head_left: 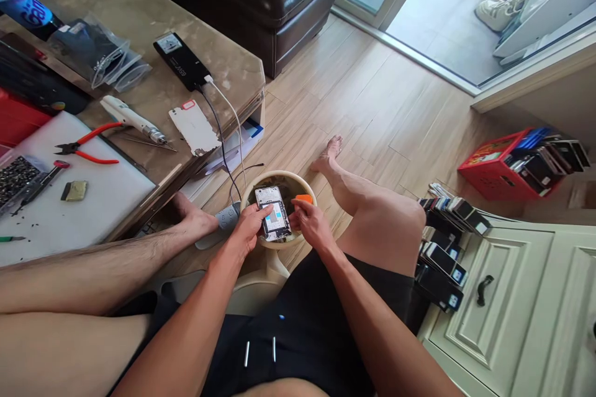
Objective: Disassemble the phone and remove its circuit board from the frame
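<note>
A smartphone (274, 211) with its back cover off shows a silver frame, dark parts and a white label with blue patches. My left hand (249, 226) is closed on its left side, thumb over the edge. At the phone's right edge is my right hand (310, 220), its fingers drawn together. A bright orange piece (303, 198) shows just beyond those fingers and appears pinched by them, though its exact kind is hidden. Directly beneath the phone stands a cream round bin (279, 175) with a dark lining, between my legs.
On the coffee table (223, 49) lie a black power bank (179, 61) with cables, a white phone back plate (194, 128), an electric screwdriver (133, 118) and red-handled cutters (88, 144). Phones fill a red box (491, 170) and stack beside a cream cabinet (503, 298).
</note>
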Demonstrator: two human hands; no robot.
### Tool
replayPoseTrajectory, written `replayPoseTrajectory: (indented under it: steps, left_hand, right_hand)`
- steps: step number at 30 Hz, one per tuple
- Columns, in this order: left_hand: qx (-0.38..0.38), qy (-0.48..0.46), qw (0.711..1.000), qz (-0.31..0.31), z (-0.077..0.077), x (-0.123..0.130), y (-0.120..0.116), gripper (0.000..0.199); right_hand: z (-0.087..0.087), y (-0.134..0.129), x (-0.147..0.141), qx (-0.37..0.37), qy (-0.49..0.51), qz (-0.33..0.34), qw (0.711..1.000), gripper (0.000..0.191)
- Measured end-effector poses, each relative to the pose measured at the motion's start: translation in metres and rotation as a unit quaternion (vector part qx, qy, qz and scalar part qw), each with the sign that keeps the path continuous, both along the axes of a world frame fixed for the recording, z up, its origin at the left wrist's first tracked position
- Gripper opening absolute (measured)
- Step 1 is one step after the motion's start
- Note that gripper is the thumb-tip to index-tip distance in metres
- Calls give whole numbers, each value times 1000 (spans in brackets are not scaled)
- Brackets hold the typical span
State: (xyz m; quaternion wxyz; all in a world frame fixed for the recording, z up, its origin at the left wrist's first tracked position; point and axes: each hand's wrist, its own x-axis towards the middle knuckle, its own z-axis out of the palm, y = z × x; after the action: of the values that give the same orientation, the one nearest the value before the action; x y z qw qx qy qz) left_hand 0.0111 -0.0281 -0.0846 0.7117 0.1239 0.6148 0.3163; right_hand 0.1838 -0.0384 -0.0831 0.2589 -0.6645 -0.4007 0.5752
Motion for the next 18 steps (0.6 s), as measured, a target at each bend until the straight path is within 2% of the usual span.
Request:
replayPoseTrajectory:
  steps: [4, 9, 12, 17, 18]
  left_hand:
    - [-8, 24, 999, -28, -7, -8, 4, 17]
    - [-2, 20, 998, -65, -7, -9, 10, 20]
    - [-6, 16, 996, -83, -7, -9, 12, 20]
    - [-15, 14, 992, -124, -7, -9, 14, 19]
    - [-14, 13, 991, -131, -7, -9, 15, 19]
  right_hand:
    - [9, 4, 2, -7, -22, 6, 1000, 70]
    - [14, 16, -2, -14, -1, 81, 997, 78]
    - [11, 26, -1, -2, -27, 94, 995, 65]
    - [5, 39, -7, 36, -91, 109, 989, 16]
    - [3, 41, -10, 44, -105, 120, 986, 13]
